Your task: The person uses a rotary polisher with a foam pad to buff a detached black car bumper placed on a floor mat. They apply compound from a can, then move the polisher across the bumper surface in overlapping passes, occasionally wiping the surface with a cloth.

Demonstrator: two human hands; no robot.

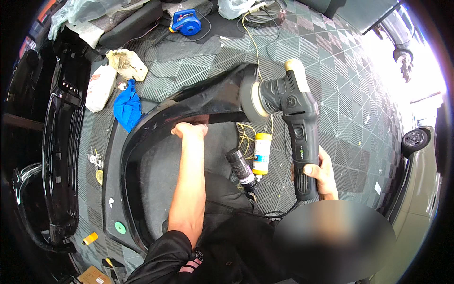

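A curved glossy black car trim panel (156,118) arches over the patterned grey floor in front of me. My left hand (190,129) grips its inner edge from below. My right hand (321,173) holds the handle of a black electric polisher (295,118). The polisher's round pad (252,100) presses against the panel's right end. Its cable runs down toward my lap.
A yellow bottle (261,152) and a black bottle (241,168) lie under the polisher. A blue cloth (127,108), a white bottle (100,87) and a dirty rag (126,64) sit at upper left. A black bumper (59,142) lies left. A blue blower (186,22) sits far back.
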